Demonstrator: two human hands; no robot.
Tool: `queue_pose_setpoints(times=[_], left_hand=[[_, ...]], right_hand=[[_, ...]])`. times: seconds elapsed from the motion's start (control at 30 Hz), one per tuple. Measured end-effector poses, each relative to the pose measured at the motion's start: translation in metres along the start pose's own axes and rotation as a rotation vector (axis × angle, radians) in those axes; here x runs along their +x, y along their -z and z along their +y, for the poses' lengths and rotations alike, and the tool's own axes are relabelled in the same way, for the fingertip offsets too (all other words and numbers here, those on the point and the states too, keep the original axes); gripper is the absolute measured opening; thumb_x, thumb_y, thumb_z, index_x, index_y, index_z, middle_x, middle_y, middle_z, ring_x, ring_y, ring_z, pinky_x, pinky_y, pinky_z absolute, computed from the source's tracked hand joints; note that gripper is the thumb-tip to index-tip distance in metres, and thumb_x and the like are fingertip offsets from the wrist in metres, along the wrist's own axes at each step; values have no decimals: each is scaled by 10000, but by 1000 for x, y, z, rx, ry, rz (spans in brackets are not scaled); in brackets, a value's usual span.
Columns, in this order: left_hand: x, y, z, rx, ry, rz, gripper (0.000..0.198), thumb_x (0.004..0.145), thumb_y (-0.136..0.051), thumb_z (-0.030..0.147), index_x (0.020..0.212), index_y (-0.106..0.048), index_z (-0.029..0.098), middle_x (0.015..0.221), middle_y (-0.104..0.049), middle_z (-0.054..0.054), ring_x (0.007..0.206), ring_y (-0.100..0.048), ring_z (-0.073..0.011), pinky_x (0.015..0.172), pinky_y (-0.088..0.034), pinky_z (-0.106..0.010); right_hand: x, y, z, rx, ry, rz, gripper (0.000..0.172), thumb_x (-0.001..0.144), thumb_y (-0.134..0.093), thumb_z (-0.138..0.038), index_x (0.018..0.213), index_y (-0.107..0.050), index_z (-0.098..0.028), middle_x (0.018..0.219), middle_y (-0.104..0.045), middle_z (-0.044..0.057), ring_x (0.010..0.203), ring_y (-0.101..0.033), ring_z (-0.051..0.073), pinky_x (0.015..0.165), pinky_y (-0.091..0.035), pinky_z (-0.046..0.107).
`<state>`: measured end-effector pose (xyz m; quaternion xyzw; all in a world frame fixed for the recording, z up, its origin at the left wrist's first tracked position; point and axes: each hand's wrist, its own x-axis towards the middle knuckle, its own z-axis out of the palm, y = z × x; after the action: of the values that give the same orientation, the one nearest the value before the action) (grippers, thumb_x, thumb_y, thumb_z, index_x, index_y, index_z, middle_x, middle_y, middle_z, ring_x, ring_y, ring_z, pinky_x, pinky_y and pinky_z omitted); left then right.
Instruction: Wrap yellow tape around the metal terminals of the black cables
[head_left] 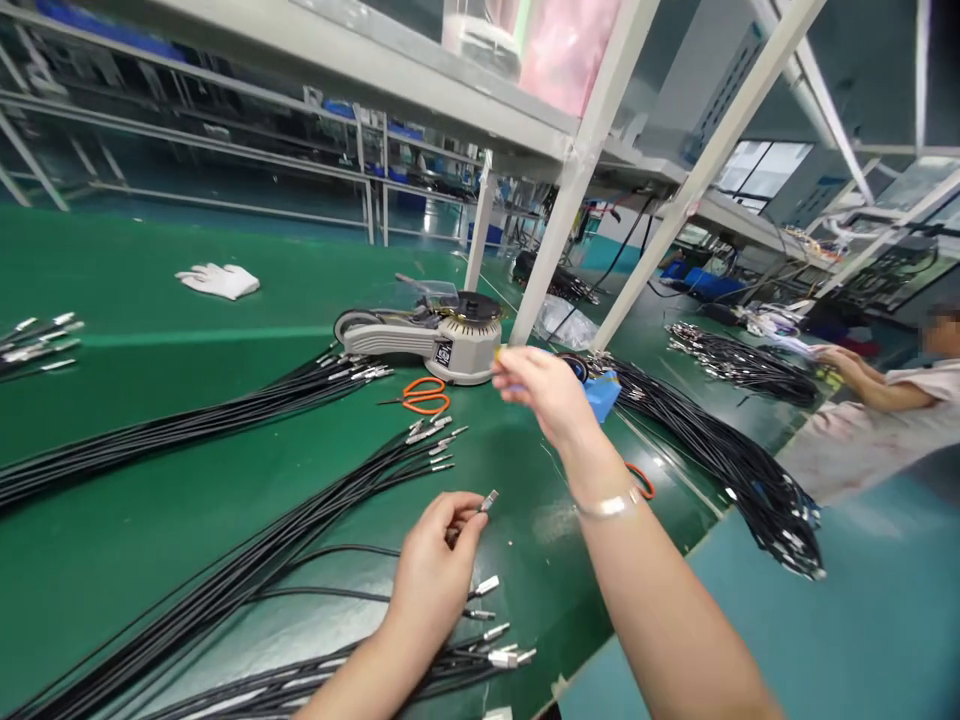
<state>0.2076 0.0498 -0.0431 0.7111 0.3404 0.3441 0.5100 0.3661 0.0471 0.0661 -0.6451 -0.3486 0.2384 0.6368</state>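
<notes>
My left hand (pixel 442 555) is closed round a black cable, whose silver connector (pixel 489 501) sticks out past the thumb and forefinger. Further forward, my right hand (pixel 544 390) is raised beside the grey round tape dispenser (pixel 469 345), its fingers pinched together with a small yellowish piece at their tips. A bundle of black cables (pixel 300 515) with silver ends lies left of my left hand. More cables with metal connectors (pixel 504 658) lie under and beside my left wrist. Orange-handled scissors (pixel 426 396) rest just in front of the dispenser.
Another cable bundle (pixel 187 430) and a white glove (pixel 219 281) lie on the green table (pixel 150 350) at left. White shelf posts (pixel 559 220) rise behind the dispenser. Right of my right arm are a large cable bundle (pixel 705 440) and a blue piece (pixel 602 395). Another person (pixel 885 410) works at far right.
</notes>
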Motion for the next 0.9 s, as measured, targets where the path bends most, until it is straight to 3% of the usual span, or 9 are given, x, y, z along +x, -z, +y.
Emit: queue_pose_setpoints(times=[0.1,0.2,0.27,0.57,0.9], left_hand=[[-3,0,2,109,-100,-28,110,817,-538,273,845,-630,219,778,-649,9,718,-620,-141,668,-484,-255],[-7,-1,4,213,-219,-50,91,839,-529,240,852,-618,223,777,-644,20,731,-617,-133,674,-476,-248],[-9,-2,5,258,-301,-48,81,847,-526,219,849,-606,218,776,-641,22,736,-614,-129,687,-473,-244],[-14,-1,7,331,-401,-53,66,853,-528,193,804,-567,214,737,-623,36,679,-599,-114,647,-467,-222],[-16,1,13,348,-510,-72,150,867,-461,172,759,-559,211,715,-612,19,678,-589,-116,644,-466,-224]], right_hand=[[-64,29,30,-42,-96,-59,178,807,-642,-307,785,-649,-131,844,-675,51,725,-626,157,632,-498,272],[-117,40,61,-49,-216,-69,211,785,-642,-360,791,-655,-149,895,-693,71,751,-633,166,665,-496,282],[-135,39,72,-6,-245,-88,226,786,-635,-367,812,-658,-144,919,-696,91,777,-641,178,689,-504,297],[-133,21,66,145,-244,-37,215,755,-649,-333,794,-653,-122,831,-705,98,789,-661,200,651,-519,287],[-132,18,70,93,-257,12,141,743,-628,-280,706,-637,-145,758,-710,68,677,-650,171,641,-509,284]])
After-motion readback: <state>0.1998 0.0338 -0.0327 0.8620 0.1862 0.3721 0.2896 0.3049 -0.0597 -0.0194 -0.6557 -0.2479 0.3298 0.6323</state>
